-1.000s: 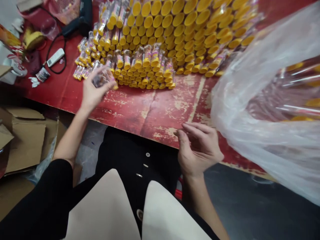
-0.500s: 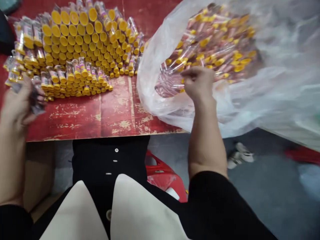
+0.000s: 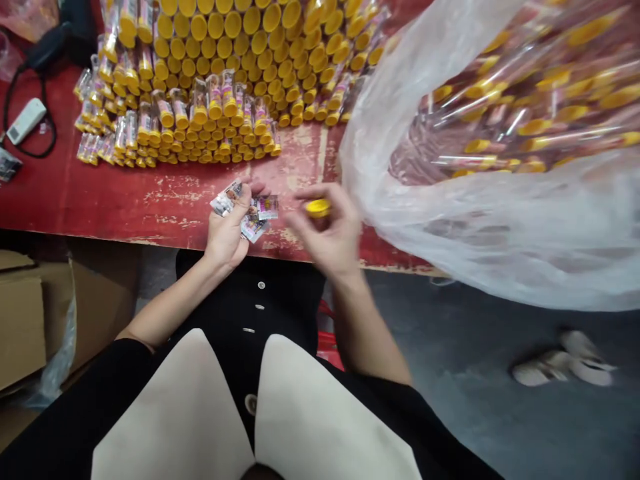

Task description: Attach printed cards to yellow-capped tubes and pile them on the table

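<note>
White device (image 3: 27,121): on red counter (image 3: 165,207), well L of tube stack (image 3: 229,93), black cord (image 3: 36,157) looped round it.
Cardboard (image 3: 23,320): below counter edge, L of stack & nearer wearer.
Black device (image 3: 57,43): on counter, just L of stack; upper part out of view.
Tube stack: clear tubes w/ yellow ends, many rows, most ends facing wearer; front rows lower.
L hand (image 3: 230,227): in front of stack, nr counter edge, gripping sev. small printed packets (image 3: 254,230), fanned; exact no. unclear.
R hand (image 3: 335,240): in front of stack, a bit further R, apart from L hand; fingers curled round yellow-capped tube (image 3: 319,209), rest of tube hidden, hand blurred.
White bag (image 3: 500,220): just R of stack, mouth wide, loose tubes (image 3: 525,127) jumbled inside.
Shoes (image 3: 565,363): light pair on grey floor (image 3: 450,373), far R of stack & nearer wearer.
</note>
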Motion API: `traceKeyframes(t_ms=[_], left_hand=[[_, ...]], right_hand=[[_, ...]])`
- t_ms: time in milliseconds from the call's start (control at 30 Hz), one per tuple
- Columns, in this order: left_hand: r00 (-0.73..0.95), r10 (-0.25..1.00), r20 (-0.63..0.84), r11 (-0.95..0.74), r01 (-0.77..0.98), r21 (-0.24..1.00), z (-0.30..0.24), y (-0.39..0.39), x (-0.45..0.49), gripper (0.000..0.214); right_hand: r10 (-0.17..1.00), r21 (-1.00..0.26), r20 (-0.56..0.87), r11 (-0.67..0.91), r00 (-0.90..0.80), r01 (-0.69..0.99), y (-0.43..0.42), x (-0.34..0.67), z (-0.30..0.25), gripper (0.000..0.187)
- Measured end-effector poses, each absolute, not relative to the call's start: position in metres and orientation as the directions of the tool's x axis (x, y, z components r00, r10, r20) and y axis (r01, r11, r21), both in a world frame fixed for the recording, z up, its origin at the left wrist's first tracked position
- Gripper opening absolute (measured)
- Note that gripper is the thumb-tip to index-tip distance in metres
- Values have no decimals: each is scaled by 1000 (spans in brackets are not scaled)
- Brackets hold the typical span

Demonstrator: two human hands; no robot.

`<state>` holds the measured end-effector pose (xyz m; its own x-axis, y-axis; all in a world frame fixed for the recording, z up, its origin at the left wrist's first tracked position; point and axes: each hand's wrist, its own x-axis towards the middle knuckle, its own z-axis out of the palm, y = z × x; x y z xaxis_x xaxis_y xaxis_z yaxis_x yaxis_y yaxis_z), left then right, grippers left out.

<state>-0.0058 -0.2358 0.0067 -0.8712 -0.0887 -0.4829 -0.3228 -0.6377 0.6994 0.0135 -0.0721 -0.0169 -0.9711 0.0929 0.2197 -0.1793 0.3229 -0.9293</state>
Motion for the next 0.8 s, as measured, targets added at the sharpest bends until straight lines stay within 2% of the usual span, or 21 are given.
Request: traceKeyframes(t_ms=[133,233,333,500,567,667,800], left_hand=[[-897,-93,-433,-652,-274,707,0,-234,3,33],[-876,-104,-472,-652,-298,697,-6,-238,11,36],[-871,-130,-474,-649,-287,705,-11,-238,16,36],[-894,-278,-351,-567,-142,811,-18,-232,14,33],[-888,-288,-359,-536,-161,829,-21,-232,12,33],[-883,-248,-399,-534,-219,817,-23,-234,11,36],[-893,-214,-396,-546,-227,807,-23,-235,14,40]], right_hand=[[259,-979,190,118,-947,-164,-131,19,-29,34],[373,-979,204,101,-905,-179,-132,16,-34,30],[356,-985,171,68,-919,-157,-131,21,-33,29],[283,-996,71,-40,-956,-85,-134,27,-37,36],[240,-990,113,-54,-964,-129,-126,29,-38,35],[203,-972,232,9,-951,-235,-105,34,-35,36],[252,-953,290,-10,-923,-302,-91,41,-26,32]])
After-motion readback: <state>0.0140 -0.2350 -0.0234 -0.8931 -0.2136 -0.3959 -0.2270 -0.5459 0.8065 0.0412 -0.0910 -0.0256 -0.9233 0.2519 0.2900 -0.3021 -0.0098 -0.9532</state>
